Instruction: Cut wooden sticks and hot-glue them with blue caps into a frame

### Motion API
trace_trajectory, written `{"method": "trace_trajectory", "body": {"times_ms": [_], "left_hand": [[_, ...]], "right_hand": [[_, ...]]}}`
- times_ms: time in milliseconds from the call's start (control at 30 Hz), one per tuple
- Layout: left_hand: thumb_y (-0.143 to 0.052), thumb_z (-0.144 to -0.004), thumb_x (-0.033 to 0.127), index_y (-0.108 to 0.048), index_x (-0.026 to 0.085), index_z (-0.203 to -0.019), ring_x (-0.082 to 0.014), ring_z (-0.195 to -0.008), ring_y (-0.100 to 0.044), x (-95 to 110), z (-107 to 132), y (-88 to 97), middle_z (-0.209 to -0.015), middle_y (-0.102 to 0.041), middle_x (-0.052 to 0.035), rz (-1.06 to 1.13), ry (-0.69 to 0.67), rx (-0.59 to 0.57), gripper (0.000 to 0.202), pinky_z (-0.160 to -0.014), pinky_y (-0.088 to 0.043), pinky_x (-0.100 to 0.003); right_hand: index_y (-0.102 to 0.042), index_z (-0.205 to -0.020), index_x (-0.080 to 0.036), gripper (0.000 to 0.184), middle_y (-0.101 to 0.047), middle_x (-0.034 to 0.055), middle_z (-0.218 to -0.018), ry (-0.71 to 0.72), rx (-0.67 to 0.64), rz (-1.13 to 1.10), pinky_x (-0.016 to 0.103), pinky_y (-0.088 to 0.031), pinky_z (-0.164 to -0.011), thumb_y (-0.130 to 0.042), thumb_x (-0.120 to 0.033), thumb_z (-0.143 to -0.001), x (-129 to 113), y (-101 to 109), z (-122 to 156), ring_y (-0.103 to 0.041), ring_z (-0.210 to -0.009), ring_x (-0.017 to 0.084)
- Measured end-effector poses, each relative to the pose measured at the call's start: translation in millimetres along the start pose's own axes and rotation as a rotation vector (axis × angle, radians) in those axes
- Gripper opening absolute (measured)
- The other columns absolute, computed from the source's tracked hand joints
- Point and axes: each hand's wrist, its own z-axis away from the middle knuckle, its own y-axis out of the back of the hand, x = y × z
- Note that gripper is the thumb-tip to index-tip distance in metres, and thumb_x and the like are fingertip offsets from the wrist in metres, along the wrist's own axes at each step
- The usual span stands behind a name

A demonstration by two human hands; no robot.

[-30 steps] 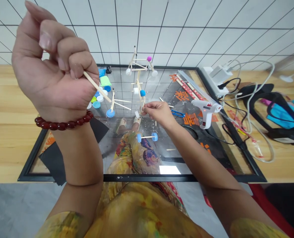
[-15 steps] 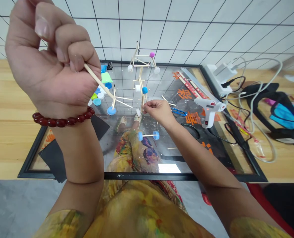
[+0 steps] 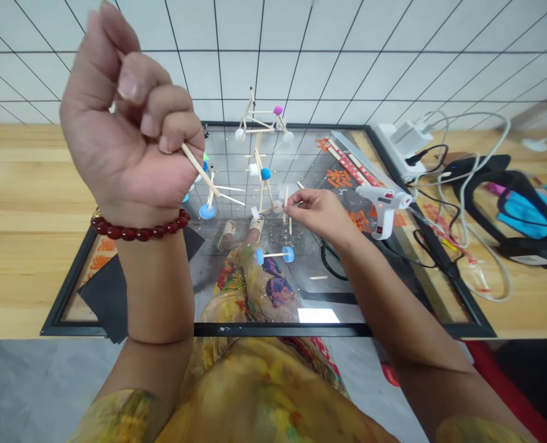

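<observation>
My left hand point(image 3: 137, 132) is raised in a fist close to the camera, wrapped round a wooden stick point(image 3: 194, 161) whose end points down toward the table. Behind that end stands a small stick piece with a blue cap wheel point(image 3: 207, 211). My right hand point(image 3: 317, 212) is closed in a pinch over the glass, its fingertips at a short pale stick point(image 3: 286, 200) and a blurred whitish disc point(image 3: 277, 207). Just left of them stands a stick frame with a blue cap point(image 3: 266, 174). Nearer me lies an axle with two blue cap wheels point(image 3: 288, 254).
A white glue gun point(image 3: 384, 209) lies right of my right hand. Behind it are a power strip point(image 3: 400, 151) and tangled cables. Another stick model with a pink cap point(image 3: 278, 110) stands at the back. Black sheets point(image 3: 104, 298) lie at the left of the black-framed glass.
My right hand has moved right, away from the stick frame, and the whitish disc now shows at its fingertips. My left fist appears lower and farther right, still holding its stick.
</observation>
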Motion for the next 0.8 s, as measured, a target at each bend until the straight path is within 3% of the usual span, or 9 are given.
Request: {"method": "trace_trajectory", "body": {"times_ms": [100,200,267,400,500,567,700,800], "left_hand": [[-0.026,-0.103,0.041,-0.055,0.019,-0.08,-0.0034,-0.04,-0.021,-20,-3,-13.8,-0.048,-0.032,0.008,-0.067,-0.014,0.131,0.043,-0.039,-0.017,-0.017],[-0.038,-0.101,0.035,-0.059,0.019,-0.082,-0.0027,-0.039,-0.026,-47,-10,-13.0,-0.05,-0.038,0.0069,-0.125,0.094,0.167,0.033,-0.037,-0.021,-0.017],[-0.042,-0.1,0.031,-0.061,0.016,-0.084,-0.0023,-0.04,-0.032,-63,-13,-1.1,-0.054,-0.041,0.0054,-0.172,0.152,0.172,0.03,-0.037,-0.024,-0.016],[-0.046,-0.094,0.013,-0.066,0.01,-0.086,-0.0027,-0.05,-0.046,-87,-6,35.2,-0.064,-0.052,0.0008,-0.258,0.092,0.219,0.022,-0.044,-0.036,-0.014],[-0.06,-0.085,0.012,-0.068,0.012,-0.088,-0.003,-0.051,-0.048,-98,8,55.3,-0.066,-0.054,0.001,-0.299,0.138,0.204,0.009,-0.043,-0.036,-0.013],[-0.065,-0.083,0.015,-0.069,0.014,-0.094,-0.0025,-0.046,-0.044,-104,17,61.3,-0.064,-0.053,0.0026,-0.31,0.191,0.169,0.012,-0.04,-0.031,-0.013],[-0.069,-0.081,0.023,-0.07,0.01,-0.087,-0.0009,-0.04,-0.034,-119,30,58.7,-0.057,-0.05,0.0026,-0.327,0.357,0.076,0.014,-0.036,-0.021,-0.013],[-0.07,-0.079,0.019,-0.07,0.007,-0.088,-0.001,-0.042,-0.035,-131,34,51.6,-0.06,-0.053,0.0004,-0.32,0.5,0.004,0.015,-0.037,-0.021,-0.013]], "right_hand": [[-0.064,-0.07,-0.018,0.012,-0.058,-0.0037,-0.054,-0.045,-0.106,0.07,0.023,-0.035,-0.051,-0.062,-0.029,-0.066,6,26,18,-0.047,-0.05,0.009],[-0.066,-0.07,-0.018,0.012,-0.062,-0.0026,-0.056,-0.07,-0.149,0.123,0.023,-0.038,-0.054,-0.063,-0.029,-0.066,17,41,31,-0.052,-0.053,0.011],[-0.067,-0.071,-0.018,0.013,-0.064,-0.0018,-0.056,-0.099,-0.127,0.104,0.023,-0.04,-0.054,-0.063,-0.029,-0.067,26,42,34,-0.054,-0.053,0.011],[-0.066,-0.081,-0.017,0.018,-0.067,0.0001,-0.06,-0.193,-0.044,-0.072,0.022,-0.041,-0.049,-0.065,-0.03,-0.068,40,27,27,-0.056,-0.048,0.011],[-0.065,-0.086,-0.016,0.024,-0.067,0.0003,-0.06,-0.199,-0.028,-0.09,0.022,-0.041,-0.047,-0.069,-0.032,-0.068,48,17,20,-0.058,-0.047,0.011],[-0.066,-0.087,-0.016,0.028,-0.067,0.0006,-0.06,-0.158,-0.008,-0.071,0.022,-0.042,-0.048,-0.071,-0.037,-0.069,50,16,20,-0.057,-0.047,0.011],[-0.067,-0.085,-0.017,0.035,-0.066,0.0006,-0.062,-0.033,0.17,-0.22,0.023,-0.042,-0.049,-0.067,-0.051,-0.075,41,20,27,-0.051,-0.046,0.009],[-0.069,-0.088,-0.018,0.041,-0.067,0.0011,-0.069,0.085,0.195,-0.381,0.024,-0.045,-0.056,-0.064,-0.056,-0.076,22,15,37,-0.055,-0.056,0.01]]}}
